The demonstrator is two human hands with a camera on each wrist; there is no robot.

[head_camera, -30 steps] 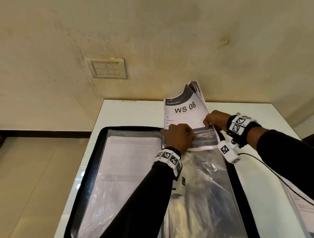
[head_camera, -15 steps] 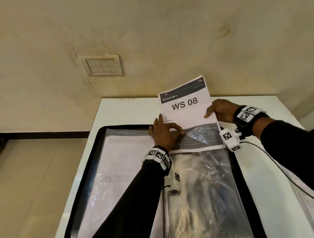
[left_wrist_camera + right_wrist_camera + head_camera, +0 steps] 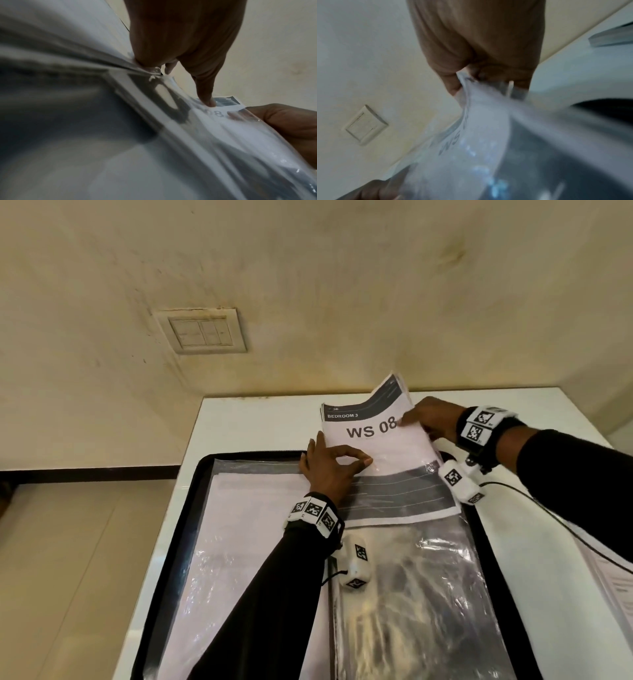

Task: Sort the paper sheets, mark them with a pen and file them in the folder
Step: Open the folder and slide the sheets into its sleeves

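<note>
A black zip folder lies open on the white table, with clear plastic sleeves on both sides. A stack of paper sheets headed "WS 08" sits partly inside the right sleeve, its top half sticking out. My left hand pinches the sleeve's top edge, seen close in the left wrist view, with one finger resting on the sheets. My right hand grips the stack's upper right edge, which curls up; the right wrist view shows that hand holding the sheets.
The left sleeve holds a pale sheet. More paper lies at the table's right edge, under a black cable. A switch plate is on the wall behind. The floor drops away left of the table.
The stack has slid a little deeper into the right sleeve. My right hand has moved up to its top right edge, which now bends. My left hand stays at the sleeve's mouth.
</note>
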